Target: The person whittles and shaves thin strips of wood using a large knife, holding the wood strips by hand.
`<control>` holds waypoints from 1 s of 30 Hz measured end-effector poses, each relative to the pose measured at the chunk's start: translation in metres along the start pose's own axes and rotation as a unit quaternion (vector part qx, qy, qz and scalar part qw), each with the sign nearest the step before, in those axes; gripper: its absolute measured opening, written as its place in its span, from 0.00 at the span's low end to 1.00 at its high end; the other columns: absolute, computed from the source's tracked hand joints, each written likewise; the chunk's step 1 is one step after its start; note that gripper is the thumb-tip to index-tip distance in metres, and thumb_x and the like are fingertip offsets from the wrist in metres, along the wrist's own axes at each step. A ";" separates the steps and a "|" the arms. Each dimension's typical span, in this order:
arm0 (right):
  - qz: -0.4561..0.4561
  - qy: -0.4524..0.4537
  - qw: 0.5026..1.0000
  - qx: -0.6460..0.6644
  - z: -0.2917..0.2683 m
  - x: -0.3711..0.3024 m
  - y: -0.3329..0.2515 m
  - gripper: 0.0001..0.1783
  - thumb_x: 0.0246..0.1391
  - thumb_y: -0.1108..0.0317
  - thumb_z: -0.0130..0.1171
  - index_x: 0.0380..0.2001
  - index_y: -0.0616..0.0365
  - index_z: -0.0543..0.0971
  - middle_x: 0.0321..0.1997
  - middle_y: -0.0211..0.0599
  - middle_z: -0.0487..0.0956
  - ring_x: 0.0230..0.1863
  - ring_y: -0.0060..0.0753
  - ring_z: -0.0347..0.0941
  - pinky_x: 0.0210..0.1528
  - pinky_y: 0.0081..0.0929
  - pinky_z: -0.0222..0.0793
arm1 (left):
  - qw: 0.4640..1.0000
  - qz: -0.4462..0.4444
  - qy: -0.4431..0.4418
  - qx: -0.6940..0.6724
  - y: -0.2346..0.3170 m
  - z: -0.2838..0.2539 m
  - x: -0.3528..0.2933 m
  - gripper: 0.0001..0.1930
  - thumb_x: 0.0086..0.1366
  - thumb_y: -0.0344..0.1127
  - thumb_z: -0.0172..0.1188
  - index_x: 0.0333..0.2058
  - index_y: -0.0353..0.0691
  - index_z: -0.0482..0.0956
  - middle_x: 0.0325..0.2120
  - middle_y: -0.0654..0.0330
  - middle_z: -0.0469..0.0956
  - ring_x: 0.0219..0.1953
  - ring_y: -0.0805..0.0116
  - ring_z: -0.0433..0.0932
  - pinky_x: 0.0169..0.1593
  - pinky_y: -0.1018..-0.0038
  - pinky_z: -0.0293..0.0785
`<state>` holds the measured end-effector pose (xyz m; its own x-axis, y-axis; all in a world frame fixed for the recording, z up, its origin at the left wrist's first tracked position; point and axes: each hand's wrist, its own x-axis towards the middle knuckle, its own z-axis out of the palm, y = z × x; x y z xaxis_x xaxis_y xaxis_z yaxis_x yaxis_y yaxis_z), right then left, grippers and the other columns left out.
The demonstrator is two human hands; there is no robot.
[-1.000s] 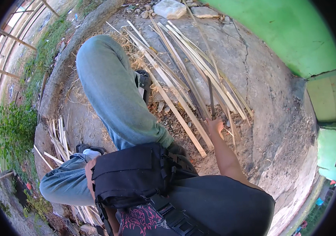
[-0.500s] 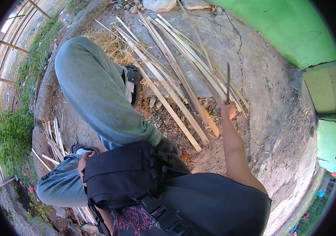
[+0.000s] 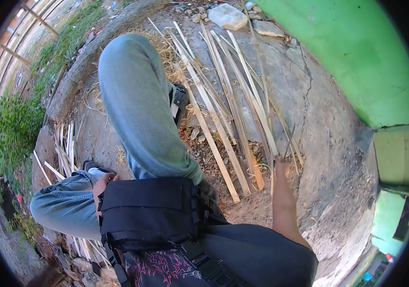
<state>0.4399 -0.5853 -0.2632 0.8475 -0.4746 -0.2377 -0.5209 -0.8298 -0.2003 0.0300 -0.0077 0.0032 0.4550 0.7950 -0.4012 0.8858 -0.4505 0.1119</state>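
A black bag (image 3: 142,203) (contents hidden) is sitting near, before a pink-patterned shirt (image 3: 166,268), the left hand (image 3: 101,185) lying at its left side, whether clenched or loose I cannot tell. The right hand (image 3: 282,167) is grasping what appears to be a thin dark knife (image 3: 290,139) beside the near ends of pale strips (image 3: 211,145), which are lying on cracked grey ground (image 3: 338,148) left of a green wall (image 3: 357,57).

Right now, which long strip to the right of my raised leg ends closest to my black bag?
The pale strip whose lower end lies furthest left; it reaches nearest the black bag, while the other long strips end farther right.
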 end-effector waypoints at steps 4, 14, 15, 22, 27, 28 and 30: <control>-0.005 -0.014 0.998 0.059 -0.021 -0.058 -0.040 0.34 0.34 0.47 0.72 0.36 0.69 0.81 0.36 0.57 0.81 0.42 0.51 0.79 0.44 0.42 0.74 | 0.999 -0.003 -0.002 -0.035 -0.001 -0.013 -0.010 0.22 0.61 0.56 0.53 0.41 0.44 0.78 0.33 0.51 0.81 0.40 0.50 0.79 0.44 0.61 0.72; -0.156 0.249 0.953 0.069 -0.129 -0.125 -0.058 0.18 0.37 0.60 0.73 0.27 0.60 0.80 0.23 0.45 0.80 0.25 0.50 0.77 0.29 0.45 0.69 | 0.996 -0.001 -0.016 -0.086 0.010 -0.004 0.001 0.22 0.60 0.54 0.56 0.42 0.43 0.79 0.32 0.50 0.81 0.39 0.52 0.79 0.44 0.62 0.73; -0.168 0.251 0.951 0.067 -0.142 -0.126 -0.065 0.18 0.37 0.60 0.73 0.27 0.60 0.80 0.23 0.45 0.80 0.25 0.50 0.77 0.29 0.45 0.69 | 0.997 -0.003 -0.018 -0.076 0.011 -0.007 -0.001 0.22 0.60 0.54 0.56 0.43 0.42 0.79 0.32 0.50 0.81 0.39 0.52 0.79 0.43 0.63 0.73; -0.301 0.454 0.837 0.051 -0.256 -0.130 -0.131 0.17 0.42 0.55 0.71 0.23 0.56 0.78 0.17 0.37 0.76 0.21 0.45 0.71 0.24 0.43 0.65 | 0.985 0.017 0.028 -0.169 -0.007 -0.011 -0.015 0.24 0.61 0.54 0.57 0.42 0.37 0.78 0.26 0.51 0.80 0.33 0.52 0.79 0.37 0.62 0.74; -0.369 0.517 0.762 0.126 -0.336 -0.145 -0.147 0.18 0.42 0.61 0.73 0.25 0.62 0.76 0.20 0.35 0.75 0.21 0.37 0.68 0.22 0.35 0.61 | 0.976 0.047 0.042 -0.206 -0.011 -0.004 -0.011 0.22 0.63 0.51 0.56 0.41 0.35 0.78 0.25 0.50 0.79 0.32 0.52 0.79 0.37 0.61 0.73; -0.372 0.519 0.759 0.127 -0.350 -0.151 -0.150 0.18 0.42 0.61 0.73 0.25 0.62 0.76 0.20 0.35 0.75 0.21 0.37 0.68 0.22 0.35 0.61 | 0.974 0.056 0.051 -0.213 -0.012 -0.003 -0.011 0.21 0.63 0.50 0.56 0.41 0.35 0.78 0.25 0.49 0.79 0.31 0.52 0.78 0.37 0.61 0.73; -0.424 0.527 0.724 0.134 -0.373 -0.163 -0.153 0.15 0.43 0.66 0.72 0.26 0.63 0.76 0.21 0.35 0.73 0.21 0.33 0.66 0.21 0.32 0.60 | 0.969 0.064 0.060 -0.229 -0.012 -0.007 -0.012 0.20 0.62 0.48 0.57 0.41 0.34 0.78 0.24 0.49 0.79 0.30 0.52 0.78 0.36 0.62 0.73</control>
<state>0.4191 -0.4904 0.1606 0.4083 0.0944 0.9080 0.3518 -0.9341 -0.0611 0.0145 -0.0087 0.0133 0.5462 0.7987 -0.2523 0.7571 -0.3418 0.5567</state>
